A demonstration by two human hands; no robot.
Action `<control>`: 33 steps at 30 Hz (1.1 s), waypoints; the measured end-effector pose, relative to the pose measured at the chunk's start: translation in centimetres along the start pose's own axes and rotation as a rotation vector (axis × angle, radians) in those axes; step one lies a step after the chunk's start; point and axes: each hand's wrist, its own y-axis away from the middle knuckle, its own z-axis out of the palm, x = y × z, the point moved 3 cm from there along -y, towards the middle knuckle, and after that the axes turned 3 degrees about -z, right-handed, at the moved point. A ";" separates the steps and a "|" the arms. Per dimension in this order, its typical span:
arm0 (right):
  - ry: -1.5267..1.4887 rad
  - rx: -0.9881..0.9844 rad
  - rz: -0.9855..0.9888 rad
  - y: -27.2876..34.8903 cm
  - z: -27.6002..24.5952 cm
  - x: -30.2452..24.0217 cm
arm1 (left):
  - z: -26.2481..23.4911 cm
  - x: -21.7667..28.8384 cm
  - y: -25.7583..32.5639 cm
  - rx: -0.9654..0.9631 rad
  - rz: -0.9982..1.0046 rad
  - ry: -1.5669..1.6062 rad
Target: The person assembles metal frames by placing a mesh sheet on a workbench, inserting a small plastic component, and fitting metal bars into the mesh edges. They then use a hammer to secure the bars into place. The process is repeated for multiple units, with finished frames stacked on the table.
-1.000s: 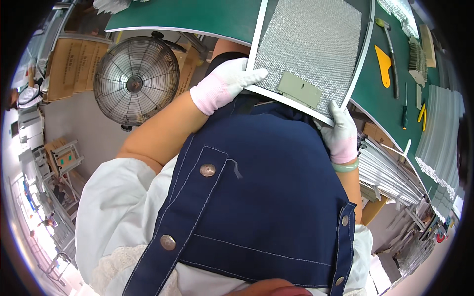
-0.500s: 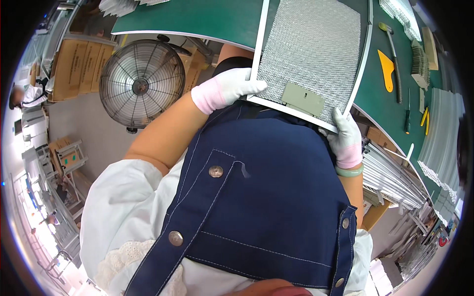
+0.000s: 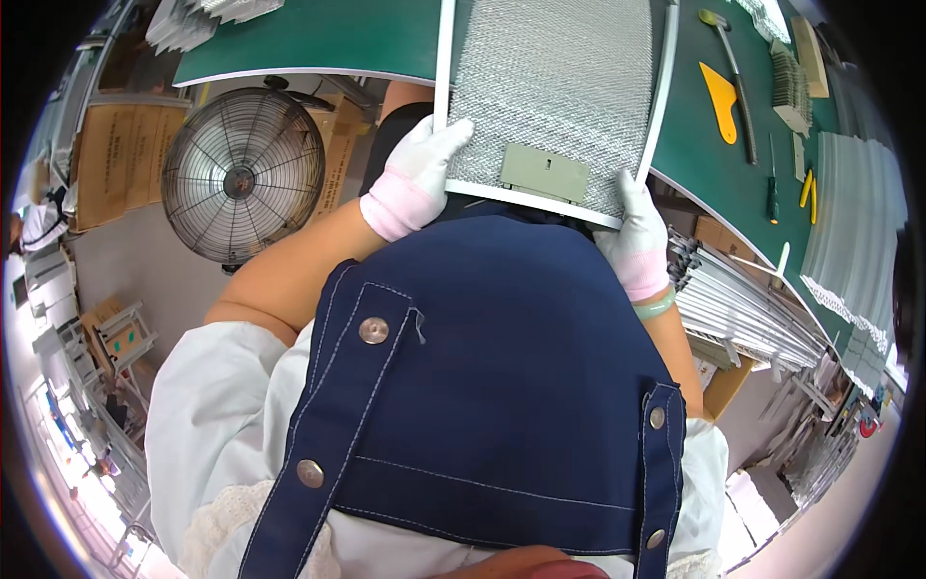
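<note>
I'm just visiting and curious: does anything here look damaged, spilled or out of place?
One small thing: a loose wisp of thread sticks out on the navy bib, looking like frayed stitching on otherwise tidy clothing. The framed mesh held between the left hand and right hand shows no obvious damage, though its far end is cut off.

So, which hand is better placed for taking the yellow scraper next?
The right hand, likely: the yellow scraper lies nearer it than the left hand, though both hold the white frame.

Fan (image 3: 241, 181) left of panel (image 3: 555, 87), hammer (image 3: 740, 87) right (on table (image 3: 687, 125))
</note>
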 end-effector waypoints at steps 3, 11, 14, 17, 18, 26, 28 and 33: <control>-0.154 0.135 0.025 -0.1 -0.5 0.0 | -0.4 0.3 0.0 -0.111 -0.071 -0.141; -0.324 0.249 0.123 -0.3 0.0 0.2 | 1.5 1.2 -0.1 -0.008 -0.103 0.071; -0.327 0.238 0.126 -0.2 0.0 -0.1 | 0.6 0.0 -0.9 -0.042 -0.184 0.147; 0.010 0.061 0.025 -0.2 -0.4 -1.4 | 0.3 0.4 -0.9 -0.208 -0.109 0.007; 0.060 0.081 0.068 -0.3 -0.7 -1.7 | 0.4 1.2 -0.9 -0.282 -0.050 -0.085; 0.155 -0.072 0.005 -0.8 -1.4 -3.2 | 0.1 5.0 -1.7 -0.286 0.011 -0.672; 0.164 -0.164 0.088 -1.0 -2.4 -2.6 | 0.1 5.5 -1.6 -0.457 -0.046 -0.462; 0.231 -0.199 0.102 -0.9 -0.6 -4.2 | -0.1 5.9 -1.0 -0.418 -0.074 -0.602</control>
